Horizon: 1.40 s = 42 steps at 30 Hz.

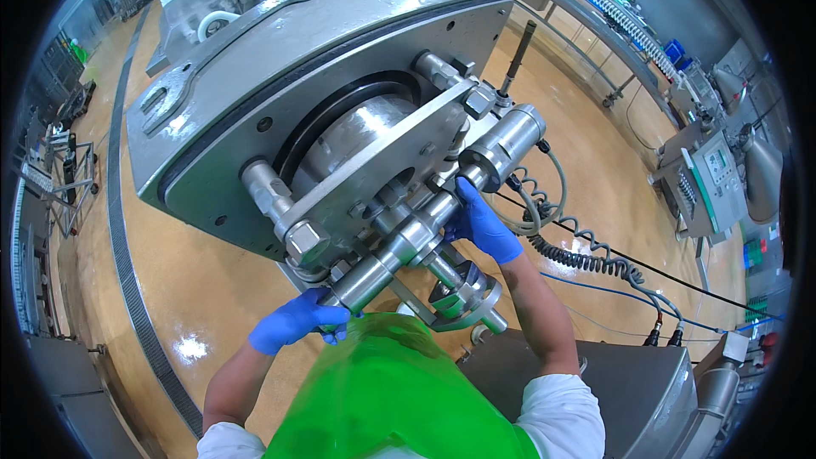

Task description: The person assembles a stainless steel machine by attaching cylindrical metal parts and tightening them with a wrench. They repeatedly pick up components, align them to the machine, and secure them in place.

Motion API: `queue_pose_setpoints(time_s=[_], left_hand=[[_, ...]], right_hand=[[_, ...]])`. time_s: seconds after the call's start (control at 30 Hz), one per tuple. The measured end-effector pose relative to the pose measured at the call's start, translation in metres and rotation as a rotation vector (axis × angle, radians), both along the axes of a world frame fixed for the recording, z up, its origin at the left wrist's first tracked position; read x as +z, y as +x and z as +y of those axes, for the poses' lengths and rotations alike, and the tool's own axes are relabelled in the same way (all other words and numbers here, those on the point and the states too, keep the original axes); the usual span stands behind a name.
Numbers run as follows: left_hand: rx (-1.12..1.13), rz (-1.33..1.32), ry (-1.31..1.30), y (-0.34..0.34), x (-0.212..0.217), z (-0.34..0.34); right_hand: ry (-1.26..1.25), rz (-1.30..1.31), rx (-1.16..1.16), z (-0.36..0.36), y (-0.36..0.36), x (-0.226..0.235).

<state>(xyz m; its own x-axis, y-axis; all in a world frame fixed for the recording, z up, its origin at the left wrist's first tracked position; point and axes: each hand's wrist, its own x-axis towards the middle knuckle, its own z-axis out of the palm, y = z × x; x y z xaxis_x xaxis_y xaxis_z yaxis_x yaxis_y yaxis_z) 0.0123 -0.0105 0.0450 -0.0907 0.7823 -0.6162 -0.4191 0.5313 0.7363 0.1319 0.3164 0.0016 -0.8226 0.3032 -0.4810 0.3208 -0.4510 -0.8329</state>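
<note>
A big stainless steel machine head with a round opening and a diagonal cross bar fills the middle of the view. A long steel cylinder runs along its lower side. My left hand, in a blue glove, grips the near end of that cylinder. My right hand, also in a blue glove, is wrapped around the cylinder further up, just below its thick end. A green apron covers my front.
A coiled grey cable and a black hose run to the right over the wet tan floor. A grated floor drain curves along the left. Steel cabinets stand at lower right, other machines and a conveyor at upper right.
</note>
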Motion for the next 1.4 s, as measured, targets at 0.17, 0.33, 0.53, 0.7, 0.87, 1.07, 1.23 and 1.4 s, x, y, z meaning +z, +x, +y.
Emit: queue_pose_setpoints(time_s=[0.17,0.33,0.53,0.7,0.87,1.07,1.23,1.4], left_hand=[[0.012,-0.034,0.059,-0.001,-0.006,-0.004],[-0.024,-0.024,0.09,-0.004,-0.007,-0.003],[-0.009,-0.015,0.079,-0.002,-0.007,-0.003],[0.002,0.055,0.039,-0.001,-0.003,-0.003],[-0.025,0.087,-0.024,-0.002,-0.002,-0.003],[-0.091,0.132,-0.047,-0.006,-0.003,0.001],[-0.195,0.469,-0.096,-0.01,0.008,0.0],[-0.428,1.177,-0.06,-0.013,0.097,-0.037]], right_hand=[[0.117,-0.056,0.065,-0.011,0.015,0.026],[0.369,-0.088,0.371,-0.018,0.028,0.025],[0.236,-0.065,0.194,0.0,0.026,0.023],[0.101,-0.051,0.074,0.005,0.022,0.015],[-0.08,0.068,-0.088,-0.014,-0.005,0.017],[0.058,0.005,-0.183,-0.013,-0.012,-0.008],[0.036,-0.06,-0.065,-0.004,-0.009,-0.006],[0.099,-0.155,0.037,0.001,0.026,0.021]])
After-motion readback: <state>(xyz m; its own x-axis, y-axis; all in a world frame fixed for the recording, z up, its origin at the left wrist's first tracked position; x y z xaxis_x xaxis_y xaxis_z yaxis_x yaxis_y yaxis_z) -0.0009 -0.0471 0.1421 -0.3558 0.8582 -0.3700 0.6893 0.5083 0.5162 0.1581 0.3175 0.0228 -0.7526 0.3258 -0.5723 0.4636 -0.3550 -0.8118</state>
